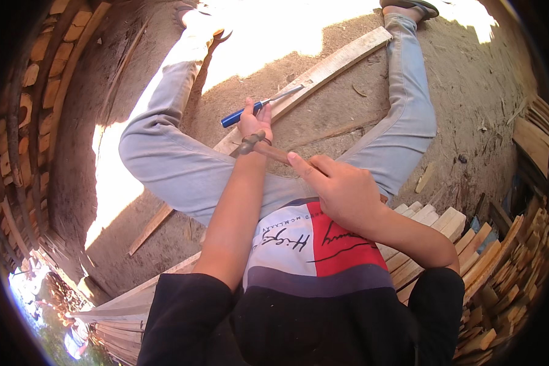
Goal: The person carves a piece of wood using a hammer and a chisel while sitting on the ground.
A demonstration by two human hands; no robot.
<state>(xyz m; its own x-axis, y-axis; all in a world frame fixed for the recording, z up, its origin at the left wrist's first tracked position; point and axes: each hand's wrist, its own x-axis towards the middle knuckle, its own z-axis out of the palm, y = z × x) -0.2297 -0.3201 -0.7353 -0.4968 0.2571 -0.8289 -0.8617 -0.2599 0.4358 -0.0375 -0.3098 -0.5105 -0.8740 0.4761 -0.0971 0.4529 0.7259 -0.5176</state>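
From my remote seat I see the chisel [259, 107], blue-handled with a bright metal blade, lying slantwise above the long pale plank [323, 70] that runs diagonally across the dirt between the person's spread legs; its blade tip sits on or just over the plank's near edge, and I cannot tell whether it actually bites the wood. The left hand [255, 122] is wrapped around the chisel's shaft just below the blue grip, fingers closed on it, thumb up along the side. Just beneath that hand, the dark metal head of a hammer [251, 143] hangs close to the left wrist, near the butt of the chisel rather than on it as far as I can judge. Its wooden handle runs down and right into the right hand [341, 192], which is clenched around it with the forefinger stretched out along the handle. Both forearms come up from the lower edge, crossing over a white, red and dark shirt [314, 244]. Grey trousers [177, 165] cover the bent legs on either side. To the right, a heap of cut wooden blocks [488, 262] lies stacked on the ground; to the left, a brick wall [39, 91] curves along the edge.
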